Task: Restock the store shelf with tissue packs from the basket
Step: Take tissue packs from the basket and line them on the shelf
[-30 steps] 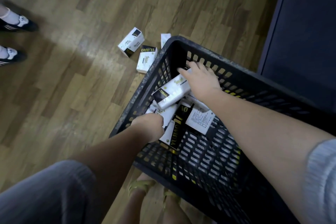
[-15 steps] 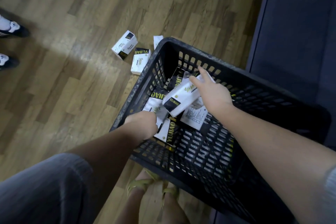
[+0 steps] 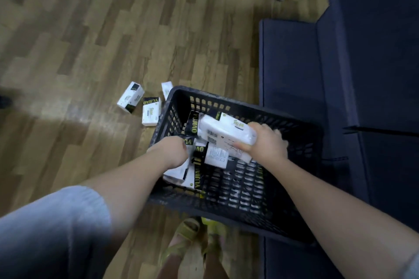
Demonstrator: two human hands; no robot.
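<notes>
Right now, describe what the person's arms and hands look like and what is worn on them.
Both forearms are bare from above the elbow down. The left arm has a light grey, finely ribbed short sleeve at the upper arm. The right arm shows only a sliver of the same grey sleeve at the frame's lower right corner. The left hand and right hand are bare: no gloves, watch or rings visible.

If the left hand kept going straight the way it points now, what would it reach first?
Most likely the tissue packs lying in the basket: the left hand points down into them and seems already in contact, though depth is unclear.
</notes>
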